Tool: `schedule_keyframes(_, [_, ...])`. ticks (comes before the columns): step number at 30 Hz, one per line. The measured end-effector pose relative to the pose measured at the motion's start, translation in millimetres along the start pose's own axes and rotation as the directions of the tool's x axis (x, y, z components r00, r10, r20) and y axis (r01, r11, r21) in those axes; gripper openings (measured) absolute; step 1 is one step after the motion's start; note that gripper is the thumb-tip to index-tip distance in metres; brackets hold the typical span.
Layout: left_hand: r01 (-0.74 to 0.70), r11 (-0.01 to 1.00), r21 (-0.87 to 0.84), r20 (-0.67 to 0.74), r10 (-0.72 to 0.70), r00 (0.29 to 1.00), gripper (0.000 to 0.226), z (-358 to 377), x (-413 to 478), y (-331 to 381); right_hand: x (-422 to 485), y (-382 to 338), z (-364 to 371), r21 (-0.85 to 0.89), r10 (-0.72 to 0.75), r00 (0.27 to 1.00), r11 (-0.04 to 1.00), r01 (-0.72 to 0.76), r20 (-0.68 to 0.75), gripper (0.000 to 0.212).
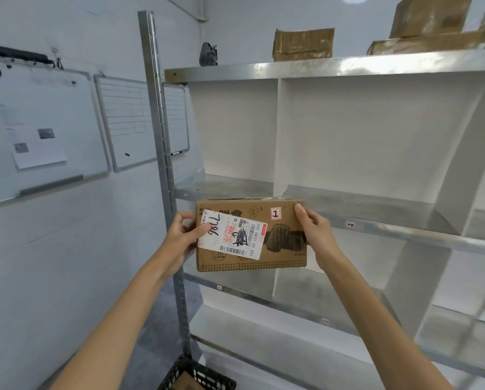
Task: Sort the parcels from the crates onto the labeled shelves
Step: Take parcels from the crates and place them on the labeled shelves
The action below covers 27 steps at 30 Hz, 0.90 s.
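**A:** Where's the parcel?

**B:** The cardboard parcel [251, 235] is in the air in front of the metal shelving unit [348, 66], held between both hands. Its broad face is turned toward the camera. It hides part of the front edge of the middle shelf [376, 209], about where the white divider [277, 136] stands.

**A:** What's on that face?

**B:** A white shipping label [231, 235] with barcodes and black marker handwriting.

**A:** How does the left hand hold it?

**B:** The left hand [183, 235] grips the parcel's left end. The thumb lies over the label's left edge and the fingers curl behind the box. The forearm rises from the lower left.

**A:** And the right?

**B:** The right hand [316, 235] grips the right end. The thumb presses the front near the top right corner and the fingers wrap behind, out of sight. That forearm comes up from the lower right.

**A:** What's around it?

**B:** A small tag [350, 224] sits on the shelf edge just right of the right hand, too small to read. Taped brown boxes [303, 45] stand on the top shelf. A black plastic crate [196, 375] shows at the bottom edge, beside the foot of the upright post [162, 153]. Two whiteboards [38, 130] hang on the left wall.
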<state>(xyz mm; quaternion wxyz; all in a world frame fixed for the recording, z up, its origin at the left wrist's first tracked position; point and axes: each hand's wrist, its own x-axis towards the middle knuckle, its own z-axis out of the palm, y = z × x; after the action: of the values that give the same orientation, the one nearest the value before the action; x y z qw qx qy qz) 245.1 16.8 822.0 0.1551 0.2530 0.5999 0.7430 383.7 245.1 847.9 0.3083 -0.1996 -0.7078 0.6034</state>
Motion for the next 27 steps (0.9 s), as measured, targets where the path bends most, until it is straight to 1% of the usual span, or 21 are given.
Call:
schedule_keyframes(1, [0.023, 1.0, -0.007, 0.011, -0.023, 1.0, 0.034, 2, -1, -5, 2, -2, -5, -0.03, -0.019, 1.0, 0.999, 0.019, -0.019, 0.039])
schedule_keyframes(2, [0.042, 0.999, -0.023, 0.034, -0.042, 0.999, 0.046, 3, -2, -10, 3, -7, -9, -0.065, -0.045, 0.998, 0.997, 0.043, -0.034, 0.042])
schedule_keyframes(4, [0.102, 0.993, -0.059, 0.11, -0.096, 0.989, 0.088, 3, -1, -23, 7, -14, -16, -0.165, -0.125, 0.99, 0.98, 0.114, -0.058, 0.043])
schedule_keyframes(5, [0.14, 0.987, -0.073, 0.152, -0.127, 0.98, 0.104, 4, 0, -30, 8, -17, -19, -0.212, -0.169, 0.983, 0.965, 0.152, -0.065, 0.043])
schedule_keyframes(6, [0.174, 0.981, -0.088, 0.196, -0.154, 0.969, 0.113, 7, 0, -35, 10, -21, -22, -0.249, -0.21, 0.975, 0.95, 0.187, -0.069, 0.043])
schedule_keyframes(7, [0.2, 0.974, -0.107, 0.237, -0.17, 0.956, 0.115, 11, 0, -39, 10, -26, -24, -0.274, -0.249, 0.966, 0.936, 0.222, -0.067, 0.04])
schedule_keyframes(9, [0.213, 0.969, -0.128, 0.301, -0.166, 0.939, 0.107, 20, -2, -49, 10, -34, -30, -0.332, -0.307, 0.951, 0.901, 0.278, -0.038, 0.032])
schedule_keyframes(10, [0.21, 0.968, -0.136, 0.308, -0.161, 0.938, 0.104, 26, -4, -53, 11, -37, -34, -0.362, -0.333, 0.943, 0.881, 0.305, -0.015, 0.03])
schedule_keyframes(12, [0.212, 0.962, -0.174, 0.279, -0.159, 0.947, 0.104, 36, -7, -59, 12, -44, -39, -0.38, -0.369, 0.928, 0.852, 0.361, 0.053, 0.029])
schedule_keyframes(14, [0.209, 0.943, -0.259, 0.24, -0.147, 0.96, 0.102, 46, -8, -66, 14, -47, -42, -0.338, -0.404, 0.911, 0.848, 0.408, 0.086, 0.034])
schedule_keyframes(15, [0.203, 0.928, -0.313, 0.235, -0.132, 0.963, 0.1, 51, -8, -69, 15, -47, -43, -0.32, -0.432, 0.901, 0.848, 0.422, 0.043, 0.039])
schedule_keyframes(17, [0.2, 0.891, -0.407, 0.234, -0.11, 0.966, 0.098, 65, -7, -73, 13, -41, -44, -0.253, -0.464, 0.878, 0.869, 0.426, -0.114, 0.054])
schedule_keyframes(18, [0.201, 0.873, -0.443, 0.227, -0.108, 0.968, 0.098, 72, -6, -73, 10, -37, -43, -0.182, -0.416, 0.892, 0.904, 0.386, -0.177, 0.065])
schedule_keyframes(19, [0.201, 0.858, -0.473, 0.22, -0.106, 0.97, 0.096, 80, -6, -72, 6, -29, -40, -0.092, -0.336, 0.922, 0.941, 0.324, -0.192, 0.077])
schedule_keyframes(20, [0.201, 0.848, -0.491, 0.217, -0.105, 0.971, 0.092, 87, -5, -71, 3, -21, -36, 0.005, -0.254, 0.955, 0.966, 0.258, -0.156, 0.089])
schedule_keyframes(21, [0.204, 0.845, -0.495, 0.215, -0.108, 0.971, 0.087, 94, -5, -69, 0, -12, -31, 0.084, -0.195, 0.977, 0.976, 0.203, -0.091, 0.097])
schedule_keyframes(22, [0.207, 0.852, -0.48, 0.213, -0.116, 0.97, 0.082, 101, -6, -67, -2, -5, -27, 0.126, -0.177, 0.984, 0.976, 0.179, -0.028, 0.102])
schedule_keyframes(23, [0.211, 0.866, -0.453, 0.21, -0.126, 0.969, 0.077, 106, -7, -66, -2, 1, -25, 0.142, -0.187, 0.982, 0.973, 0.183, 0.014, 0.101])
schedule_keyframes(25, [0.229, 0.903, -0.363, 0.214, -0.159, 0.964, 0.068, 112, -7, -64, -1, 5, -28, 0.163, -0.21, 0.977, 0.965, 0.204, 0.022, 0.09])
schedule_keyframes(27, [0.244, 0.951, -0.189, 0.23, -0.198, 0.953, 0.063, 113, -5, -62, 1, 6, -37, 0.175, -0.233, 0.972, 0.959, 0.224, 0.027, 0.083])
